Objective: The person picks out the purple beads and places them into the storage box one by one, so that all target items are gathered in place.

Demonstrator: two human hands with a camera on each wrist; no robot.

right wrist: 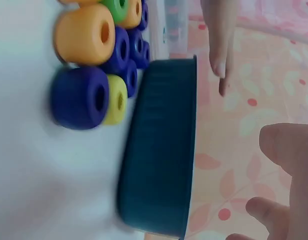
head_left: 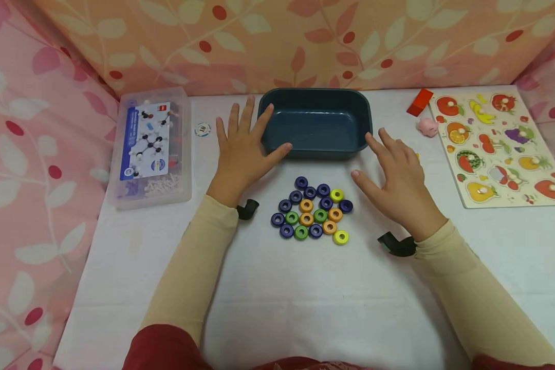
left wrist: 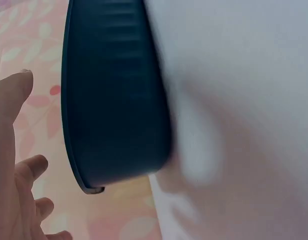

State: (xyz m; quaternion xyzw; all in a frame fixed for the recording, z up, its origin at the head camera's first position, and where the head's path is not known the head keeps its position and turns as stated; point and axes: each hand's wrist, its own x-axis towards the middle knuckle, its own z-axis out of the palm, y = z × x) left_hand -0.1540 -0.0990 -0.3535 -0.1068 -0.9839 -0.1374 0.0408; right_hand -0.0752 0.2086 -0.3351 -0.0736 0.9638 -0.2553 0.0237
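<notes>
Flanking the tub (head_left: 314, 126), the left hand (head_left: 242, 151) and right hand (head_left: 400, 187) had their fingers spread wide. The tub sat on the bench (head_left: 314, 298); beads (head_left: 307, 224) lay grouped before it, between the wrists. A box (head_left: 150, 146) lay left, a board (head_left: 509, 203) right.

On table (head_left: 324, 288): tray (head_left: 314, 128) behind rings (head_left: 316, 217), kit box (head_left: 150, 149) to left, puzzle board (head_left: 499, 156) to right
</notes>
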